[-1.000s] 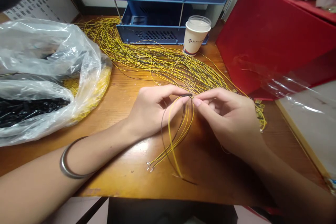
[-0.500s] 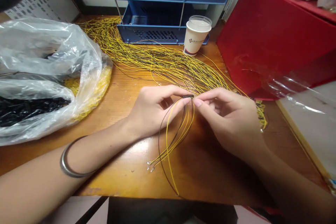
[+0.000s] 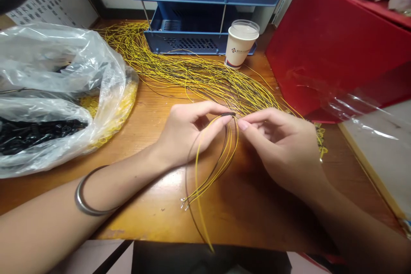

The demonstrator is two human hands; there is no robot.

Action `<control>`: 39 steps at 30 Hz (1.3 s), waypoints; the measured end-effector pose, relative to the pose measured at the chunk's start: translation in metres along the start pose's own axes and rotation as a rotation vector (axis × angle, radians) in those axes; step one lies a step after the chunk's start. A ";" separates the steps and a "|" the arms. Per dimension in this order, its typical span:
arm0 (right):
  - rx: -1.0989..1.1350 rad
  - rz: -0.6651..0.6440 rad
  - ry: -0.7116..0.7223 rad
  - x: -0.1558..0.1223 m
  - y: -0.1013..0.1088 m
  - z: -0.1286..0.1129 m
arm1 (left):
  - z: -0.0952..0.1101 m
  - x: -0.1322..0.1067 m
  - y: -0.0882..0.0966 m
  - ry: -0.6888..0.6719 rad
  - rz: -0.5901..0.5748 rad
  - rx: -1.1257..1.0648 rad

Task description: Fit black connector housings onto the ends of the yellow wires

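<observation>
My left hand (image 3: 189, 132) pinches a small black connector (image 3: 227, 114) between thumb and forefinger above the wooden table (image 3: 154, 209). Thin yellow and dark wires (image 3: 212, 167) hang from the connector in a loop, their bare metal ends resting near the table's front edge. My right hand (image 3: 282, 150) is closed in a pinch just right of the connector, fingertips on the wires at its end. A large loose pile of yellow wires (image 3: 199, 77) lies spread on the table behind both hands.
A clear plastic bag (image 3: 54, 90) with black parts and yellow wire coils lies at the left. A blue rack (image 3: 192, 8) and a paper cup (image 3: 240, 43) stand at the back. A red box (image 3: 337, 43) stands at the right, a grey board (image 3: 382, 150) beside it.
One long yellow and dark wire pair has slid downward and leftward; its end now hangs past the table's front edge. Both hands stay nearly still at the connector.
</observation>
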State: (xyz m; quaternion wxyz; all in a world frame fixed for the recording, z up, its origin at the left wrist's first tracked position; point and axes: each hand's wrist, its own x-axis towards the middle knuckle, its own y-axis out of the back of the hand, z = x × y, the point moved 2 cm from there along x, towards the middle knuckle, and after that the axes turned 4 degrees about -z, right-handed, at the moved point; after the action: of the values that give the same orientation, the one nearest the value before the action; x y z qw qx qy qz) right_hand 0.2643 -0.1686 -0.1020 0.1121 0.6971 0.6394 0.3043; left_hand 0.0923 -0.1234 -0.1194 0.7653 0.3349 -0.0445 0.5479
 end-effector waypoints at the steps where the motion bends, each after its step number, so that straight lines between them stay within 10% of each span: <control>1: 0.002 -0.008 0.000 0.000 0.000 0.000 | 0.001 0.000 -0.001 -0.015 -0.034 0.001; 11: 0.030 -0.027 -0.040 0.001 -0.001 0.002 | -0.001 0.000 0.001 0.060 0.115 0.091; 19: 0.024 -0.042 -0.028 0.000 -0.002 0.002 | 0.002 -0.001 -0.002 -0.012 -0.113 -0.018; 27: 0.035 -0.027 -0.060 0.000 -0.001 0.001 | -0.003 -0.001 0.000 0.081 0.107 0.052; 39: 0.086 -0.100 -0.092 0.000 -0.002 0.002 | 0.002 -0.003 -0.002 0.045 -0.007 0.062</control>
State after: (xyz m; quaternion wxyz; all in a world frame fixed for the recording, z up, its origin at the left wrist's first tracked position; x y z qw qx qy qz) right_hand 0.2636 -0.1674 -0.1049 0.1264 0.6817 0.6801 0.2382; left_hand 0.0935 -0.1271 -0.1195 0.7571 0.3462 -0.0090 0.5539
